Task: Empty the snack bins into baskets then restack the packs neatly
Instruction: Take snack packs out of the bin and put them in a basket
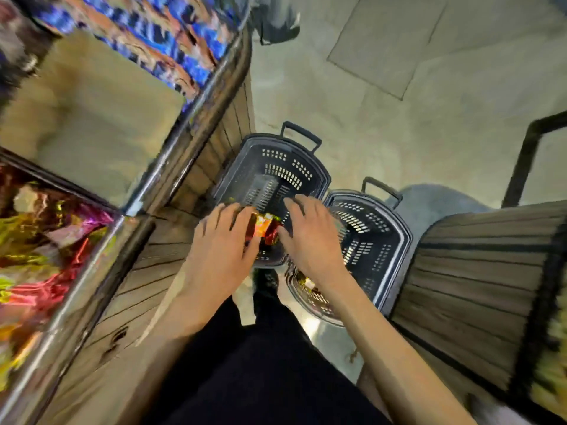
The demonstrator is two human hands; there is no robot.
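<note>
Two dark plastic baskets stand on the floor side by side. My left hand (222, 240) and my right hand (310, 237) hover over the near end of the left basket (276, 167), fingers spread and straight. A red, orange and yellow snack pack (264, 227) shows between my thumbs, over the basket; whether either thumb touches it is unclear. The right basket (383, 240) has a few shiny packs (306, 285) at its near end. On the left display, one bin (92, 118) shows a bare beige bottom, and the bin nearer me holds several shiny packs (40, 240).
A farther bin on the left display holds blue and orange packs (159, 35). A second wood-slat display (475, 271) stands at the right with yellow-green packs (549, 363). My legs in black trousers and a shoe (267, 280) stand between the displays on the concrete floor.
</note>
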